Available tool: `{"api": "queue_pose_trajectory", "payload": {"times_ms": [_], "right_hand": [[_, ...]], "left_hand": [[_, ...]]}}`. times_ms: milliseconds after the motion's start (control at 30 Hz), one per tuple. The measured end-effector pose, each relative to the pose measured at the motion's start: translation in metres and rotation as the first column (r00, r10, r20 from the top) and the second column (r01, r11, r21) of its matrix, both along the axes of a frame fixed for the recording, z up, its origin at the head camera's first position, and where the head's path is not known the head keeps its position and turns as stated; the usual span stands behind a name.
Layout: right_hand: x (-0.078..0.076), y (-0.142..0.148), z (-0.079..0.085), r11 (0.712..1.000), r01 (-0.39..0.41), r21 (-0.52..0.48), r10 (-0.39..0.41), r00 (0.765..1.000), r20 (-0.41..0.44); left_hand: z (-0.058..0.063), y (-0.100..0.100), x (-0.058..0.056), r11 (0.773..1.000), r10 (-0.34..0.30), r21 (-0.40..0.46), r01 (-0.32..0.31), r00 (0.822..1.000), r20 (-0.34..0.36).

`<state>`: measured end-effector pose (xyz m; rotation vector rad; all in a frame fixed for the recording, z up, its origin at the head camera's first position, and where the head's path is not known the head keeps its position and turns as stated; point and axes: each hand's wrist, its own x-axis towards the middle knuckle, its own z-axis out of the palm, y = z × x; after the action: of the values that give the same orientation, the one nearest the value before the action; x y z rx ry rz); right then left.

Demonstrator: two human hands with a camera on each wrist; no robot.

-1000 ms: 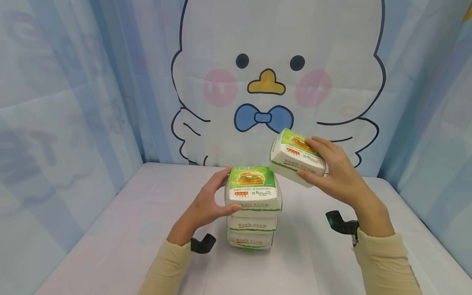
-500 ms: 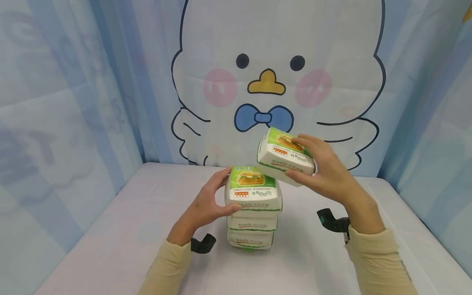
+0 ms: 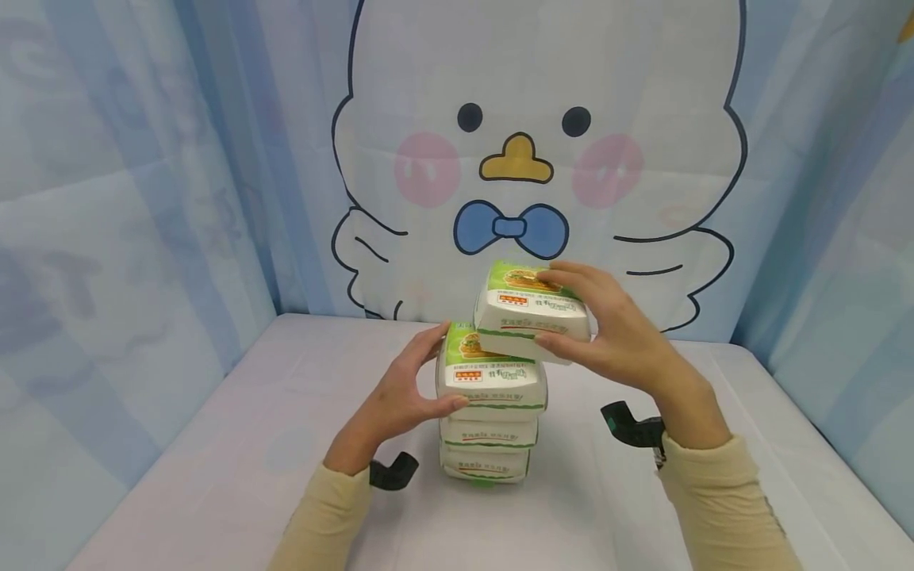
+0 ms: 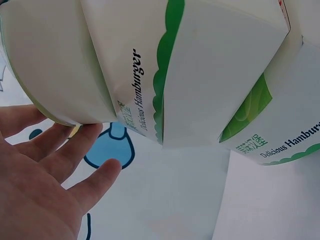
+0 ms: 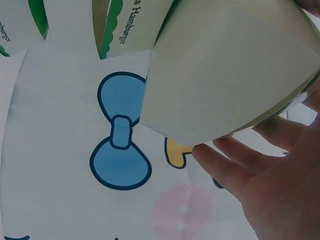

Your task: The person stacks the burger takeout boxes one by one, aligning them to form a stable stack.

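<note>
Three white and green hamburger boxes stand stacked on the table in the head view. My left hand (image 3: 396,396) grips the top box of the stack (image 3: 493,385) from its left side, thumb at the front and fingers behind. Below it show the middle box (image 3: 493,433) and the bottom box (image 3: 489,464). My right hand (image 3: 621,337) holds another hamburger box (image 3: 535,313) by its right side. This held box overlaps the back right of the top box in the head view. In the right wrist view, the held box's plain underside (image 5: 225,75) shows above my fingers.
The stack stands on a pale tablecloth (image 3: 286,476). A curtain (image 3: 643,63) printed with a large white cartoon bird hangs behind the table, with blue curtains (image 3: 107,238) at the sides. Black camera mounts (image 3: 631,428) sit on both wrists.
My right hand has moved left with its hamburger box, which has levelled out and come down over the stack. My left hand and the stacked boxes stay where they were.
</note>
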<state>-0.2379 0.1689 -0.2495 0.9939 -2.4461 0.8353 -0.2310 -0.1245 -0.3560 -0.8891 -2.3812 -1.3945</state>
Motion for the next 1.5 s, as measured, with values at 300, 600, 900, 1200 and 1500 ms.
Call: {"api": "queue_pose_trajectory", "payload": {"times_ms": [300,600,900,1200,1500], "right_hand": [[0.004,-0.009,0.0,0.997,-0.042,0.06,0.041,0.999,0.031],[0.003,-0.013,0.0,0.997,-0.065,0.045,0.063,0.997,0.037],[0.002,-0.017,-0.005,0.994,-0.105,0.006,0.105,0.994,0.006],[0.003,-0.016,-0.008,0.994,-0.107,-0.019,0.107,0.994,-0.002],[0.003,-0.014,-0.01,0.996,-0.092,-0.022,0.091,0.996,-0.023]], "left_hand": [[-0.002,0.001,-0.003,1.0,-0.02,0.0,0.02,0.999,-0.026],[0.0,0.005,-0.001,0.998,-0.031,0.047,0.03,0.999,0.041],[-0.001,0.007,-0.001,0.994,-0.068,0.087,0.062,0.996,0.062],[0.0,0.007,-0.002,0.991,-0.097,0.101,0.092,0.994,0.041],[0.002,0.005,0.0,0.989,-0.105,0.11,0.1,0.994,0.036]]}}
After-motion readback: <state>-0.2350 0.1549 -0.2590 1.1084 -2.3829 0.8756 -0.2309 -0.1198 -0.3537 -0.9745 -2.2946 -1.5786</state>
